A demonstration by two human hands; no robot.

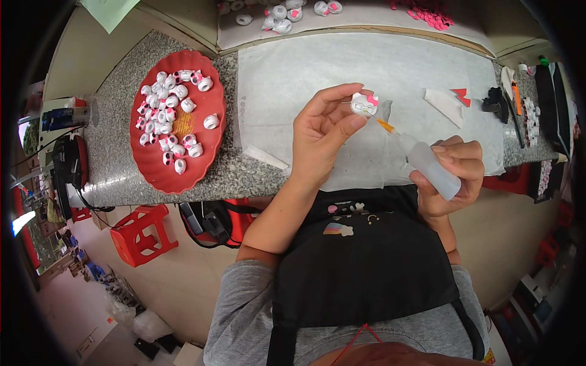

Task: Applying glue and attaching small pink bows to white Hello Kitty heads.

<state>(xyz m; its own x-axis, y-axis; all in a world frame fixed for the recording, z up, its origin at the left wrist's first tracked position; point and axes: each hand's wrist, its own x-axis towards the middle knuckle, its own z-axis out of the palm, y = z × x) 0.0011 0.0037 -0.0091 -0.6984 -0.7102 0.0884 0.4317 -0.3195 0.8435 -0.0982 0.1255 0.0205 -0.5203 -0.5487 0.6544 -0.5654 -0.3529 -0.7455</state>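
Note:
Between the thumb and fingers of my left hand (323,131) is a small white cat-head figure (364,105) with a pink bow, its face turned up. My right hand (458,171) is wrapped round a translucent squeeze bottle (434,169). The bottle's orange needle tip (386,125) points toward the figure and sits just to its right, apart from it. Both hands are above a white paper sheet (274,79) on the counter. Over to the left, a red scalloped plate (143,165) carries many similar white heads with pink parts.
A folded white paper strip (265,157) lies left of my hands. To the right are a white scrap (444,107), a red piece (462,96), a black item (495,105) and an orange-handled tool (516,97). More white heads (278,15) and pink pieces (430,15) occupy the back shelf.

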